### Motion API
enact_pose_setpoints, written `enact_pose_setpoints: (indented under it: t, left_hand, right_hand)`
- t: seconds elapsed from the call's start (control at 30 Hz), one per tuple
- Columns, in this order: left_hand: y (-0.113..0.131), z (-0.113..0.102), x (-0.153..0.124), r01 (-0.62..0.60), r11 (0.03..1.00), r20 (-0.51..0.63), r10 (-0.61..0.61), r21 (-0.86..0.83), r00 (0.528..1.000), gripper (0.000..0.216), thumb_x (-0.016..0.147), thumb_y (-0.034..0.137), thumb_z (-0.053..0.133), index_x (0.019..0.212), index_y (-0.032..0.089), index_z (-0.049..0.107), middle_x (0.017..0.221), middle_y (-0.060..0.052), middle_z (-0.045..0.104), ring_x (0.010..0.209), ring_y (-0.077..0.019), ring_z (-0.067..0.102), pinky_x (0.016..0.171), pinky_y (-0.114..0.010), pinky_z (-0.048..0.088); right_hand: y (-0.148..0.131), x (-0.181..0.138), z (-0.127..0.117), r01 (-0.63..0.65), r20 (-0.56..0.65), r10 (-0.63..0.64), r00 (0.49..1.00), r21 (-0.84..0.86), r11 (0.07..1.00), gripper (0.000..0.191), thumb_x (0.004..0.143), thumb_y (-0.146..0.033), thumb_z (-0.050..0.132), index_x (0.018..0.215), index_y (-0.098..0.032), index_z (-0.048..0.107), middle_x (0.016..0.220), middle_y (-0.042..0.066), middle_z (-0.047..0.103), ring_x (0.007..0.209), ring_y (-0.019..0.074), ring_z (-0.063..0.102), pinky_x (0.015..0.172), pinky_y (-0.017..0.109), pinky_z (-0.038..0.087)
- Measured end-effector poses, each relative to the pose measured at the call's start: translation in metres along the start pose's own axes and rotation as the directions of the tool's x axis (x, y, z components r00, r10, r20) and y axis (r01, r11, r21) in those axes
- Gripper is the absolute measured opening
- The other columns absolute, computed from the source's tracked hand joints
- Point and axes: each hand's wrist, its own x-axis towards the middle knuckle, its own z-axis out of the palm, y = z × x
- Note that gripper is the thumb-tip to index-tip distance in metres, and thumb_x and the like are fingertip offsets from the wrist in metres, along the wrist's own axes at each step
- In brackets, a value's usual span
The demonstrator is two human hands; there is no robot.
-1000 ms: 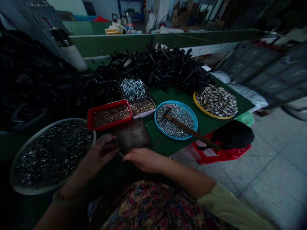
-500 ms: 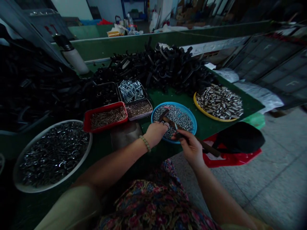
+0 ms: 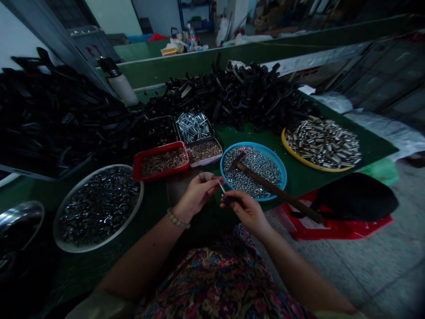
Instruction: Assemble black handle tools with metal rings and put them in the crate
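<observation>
Drawn back leftward from over the blue tray [image 3: 284, 177] since half a second ago: left hand [image 3: 197, 195] and right hand [image 3: 249, 212], now close together just off the tray's near left edge. Nearest, along the bottom: floral clothing [image 3: 212, 288], then a beaded bracelet [image 3: 179, 218] around the left wrist. Between the hands, above the table [image 3: 300, 175]: a silver pin [image 3: 222, 187], tilted, lower end at a dark part [image 3: 227, 201]. Left thumb and finger pinching at the pin's upper end; cannot tell of any smaller piece within. Right fingers curled, pinching the dark part, mostly hidden by them.

Just behind the left hand: a dark plate [image 3: 175, 186], flat, partly covered. Off to the left: a white tub [image 3: 89, 249] full of shiny dark pieces [image 3: 99, 208], with a clear bowl [image 3: 41, 210] beyond its left side. To the right: nuts [image 3: 239, 181] in the blue tray, a hammer [image 3: 279, 190] lying across, handle out past the rim toward a red crate [image 3: 327, 232] with a black bag [image 3: 358, 199] on top.

Farther back: a red tray [image 3: 162, 174] of coppery pieces [image 3: 162, 161], a black tray of bolts [image 3: 194, 127], a yellow tray [image 3: 288, 150] of silver cylinders [image 3: 322, 144]. Behind those: heaped black parts [image 3: 245, 97] and a bottle [image 3: 122, 86], leaning.
</observation>
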Motion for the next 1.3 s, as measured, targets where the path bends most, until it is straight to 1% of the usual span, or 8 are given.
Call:
enact_pose_setpoints:
  t: [0.17,0.3,0.57,0.8,0.9,1.07,1.2,1.3]
  left_hand:
    - [0.013,-0.033,-0.023,0.012,0.995,0.089,-0.021,0.102,0.996,0.027,0.064,0.020,0.080,0.088,0.015,0.068,0.082,-0.002,0.069,0.070,-0.0096,0.063,0.066,-0.019,0.050]
    - [0.038,-0.057,-0.033,-0.061,0.906,0.273,-0.061,0.419,0.960,0.018,0.070,0.021,0.075,0.086,0.014,0.072,0.083,-0.004,0.070,0.074,-0.0114,0.062,0.072,-0.022,0.048]
    - [0.073,-0.070,-0.060,-0.352,0.796,0.320,0.210,0.493,0.924,0.016,0.073,0.024,0.073,0.087,0.017,0.071,0.093,-0.004,0.070,0.086,-0.0145,0.062,0.080,-0.025,0.047]
    - [0.079,-0.087,-0.059,-0.249,0.748,0.326,0.046,0.615,0.944,0.013,0.079,0.026,0.066,0.075,0.014,0.066,0.065,0.002,0.059,0.060,-0.0084,0.052,0.060,-0.020,0.042]
    - [0.088,-0.083,-0.063,-0.319,0.750,0.314,0.156,0.580,0.937,0.011,0.078,0.023,0.068,0.086,0.015,0.068,0.084,-0.001,0.067,0.077,-0.0111,0.060,0.075,-0.024,0.047]
    - [0.098,-0.077,-0.071,-0.415,0.668,0.354,0.235,0.618,0.905,0.013,0.083,0.023,0.064,0.093,0.017,0.068,0.102,-0.003,0.068,0.096,-0.0142,0.061,0.089,-0.028,0.047]
    - [0.098,-0.082,-0.068,-0.310,0.642,0.296,0.133,0.701,0.946,0.013,0.084,0.028,0.063,0.084,0.015,0.065,0.084,-0.001,0.066,0.075,-0.0115,0.060,0.071,-0.024,0.050]
    - [0.098,-0.083,-0.062,-0.282,0.599,0.283,0.095,0.750,0.954,0.015,0.085,0.029,0.062,0.087,0.015,0.066,0.081,0.000,0.066,0.072,-0.0113,0.060,0.071,-0.025,0.049]
  right_hand:
    - [-0.020,0.014,0.004,0.095,0.205,-0.058,0.977,-0.175,0.980,0.026,0.092,-0.020,0.046,0.116,-0.024,0.058,0.095,0.004,0.070,0.089,0.0160,0.068,0.083,0.032,0.055]
    - [-0.036,0.024,0.006,0.310,0.493,-0.132,0.860,-0.300,0.902,0.034,0.090,-0.014,0.045,0.120,-0.025,0.059,0.117,0.007,0.065,0.111,0.0186,0.061,0.095,0.037,0.050]
    - [-0.021,0.030,0.056,-0.111,0.236,0.026,0.971,0.351,0.930,0.013,0.091,-0.036,0.053,0.096,-0.026,0.058,0.077,0.002,0.068,0.058,0.0151,0.066,0.054,0.027,0.056]
    - [-0.025,0.043,0.048,0.384,0.422,-0.250,0.871,-0.270,0.883,0.031,0.090,-0.019,0.049,0.115,-0.029,0.065,0.115,0.007,0.068,0.109,0.0212,0.063,0.093,0.037,0.052]
    - [-0.026,0.047,0.061,0.119,0.241,-0.118,0.963,0.011,0.993,0.018,0.090,-0.024,0.055,0.104,-0.028,0.066,0.094,0.003,0.072,0.085,0.0158,0.069,0.078,0.028,0.057]
    - [-0.028,0.052,0.075,-0.202,0.182,0.130,0.975,0.475,0.857,0.022,0.079,-0.041,0.071,0.093,-0.025,0.065,0.073,0.000,0.068,0.057,0.0117,0.065,0.052,0.020,0.054]
    - [-0.029,0.054,0.055,0.113,0.283,-0.106,0.953,-0.009,0.994,0.021,0.088,-0.025,0.057,0.106,-0.027,0.068,0.098,0.005,0.072,0.088,0.0183,0.070,0.078,0.030,0.057]
    - [-0.028,0.055,0.046,0.379,0.412,-0.252,0.875,-0.263,0.887,0.036,0.087,-0.014,0.052,0.115,-0.031,0.067,0.118,0.005,0.067,0.111,0.0209,0.062,0.095,0.036,0.051]
